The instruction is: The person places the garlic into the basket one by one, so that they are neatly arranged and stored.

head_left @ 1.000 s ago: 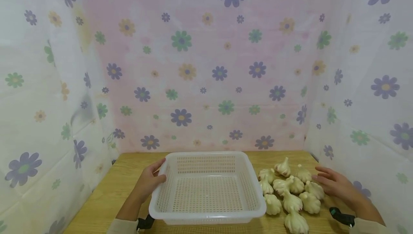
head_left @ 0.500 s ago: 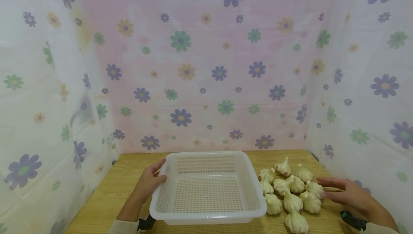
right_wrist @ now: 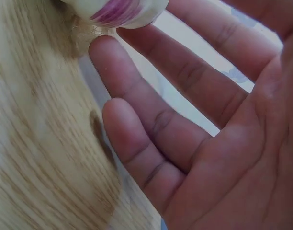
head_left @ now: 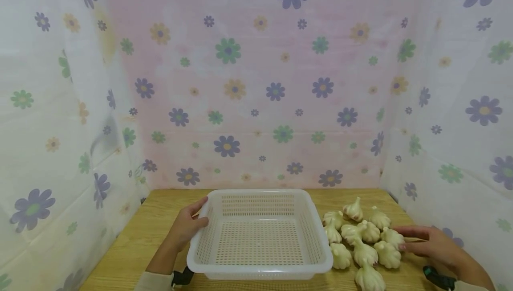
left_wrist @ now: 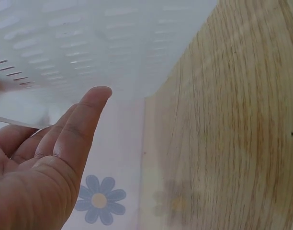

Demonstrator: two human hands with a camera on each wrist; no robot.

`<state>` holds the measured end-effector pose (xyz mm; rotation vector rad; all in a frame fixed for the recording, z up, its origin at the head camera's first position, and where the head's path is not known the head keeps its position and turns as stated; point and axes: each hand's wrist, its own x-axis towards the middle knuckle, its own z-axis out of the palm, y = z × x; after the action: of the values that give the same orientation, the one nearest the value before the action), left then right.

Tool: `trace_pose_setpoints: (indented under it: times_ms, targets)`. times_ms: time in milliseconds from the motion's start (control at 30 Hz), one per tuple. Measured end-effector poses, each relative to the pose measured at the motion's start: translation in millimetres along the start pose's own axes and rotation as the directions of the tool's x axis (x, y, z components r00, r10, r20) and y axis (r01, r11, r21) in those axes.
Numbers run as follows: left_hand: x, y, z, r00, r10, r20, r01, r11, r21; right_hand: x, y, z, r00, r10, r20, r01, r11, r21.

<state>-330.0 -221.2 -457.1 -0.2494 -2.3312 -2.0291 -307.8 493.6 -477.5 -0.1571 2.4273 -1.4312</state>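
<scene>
A white rectangular plastic basket (head_left: 260,269) with slotted walls sits on the table. My left hand (head_left: 186,225) grips its left rim, thumb over the edge; the left wrist view has the fingers (left_wrist: 84,120) along the outer wall. On the right lies a loose group of garlic bulbs (head_left: 364,254). At the group's right edge, my right hand (head_left: 433,244) pinches one garlic bulb (head_left: 392,239) between thumb and fingers. In the right wrist view that garlic bulb (right_wrist: 122,10) shows a purple-streaked base at the top, while the lower fingers (right_wrist: 125,127) stay off it.
Both the basket and the bulbs rest on a wood-grain table (head_left: 132,237). A flower-print cloth (head_left: 256,81) encloses the back and both sides. Several bulbs lie close to the basket's right wall. Black straps (head_left: 438,277) are on the wrists.
First my right hand drew back to the right and lowered beside the bulbs; now its thumb and fingers have closed around the rightmost bulb. My left hand and the basket have stayed put.
</scene>
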Motion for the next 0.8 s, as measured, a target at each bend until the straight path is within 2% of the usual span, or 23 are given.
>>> trace_pose_setpoints:
  times_ms: [200,467,800]
  targets:
    - [0.1,-0.5,-0.9,1.000,0.006,-0.013,-0.006,1.000,0.020,3.0,-9,0,0.999,-0.012,-0.042,0.007,0.995,-0.099]
    - [-0.8,-0.6,-0.8,1.000,0.002,-0.023,-0.002,1.000,0.022,4.6,-11,8,0.997,-0.061,-0.048,0.054,0.990,-0.132]
    - [-1.7,3.2,0.4,1.000,0.009,-0.024,-0.008,0.999,0.042,2.9,-12,5,0.997,-0.070,-0.038,0.065,0.990,-0.121]
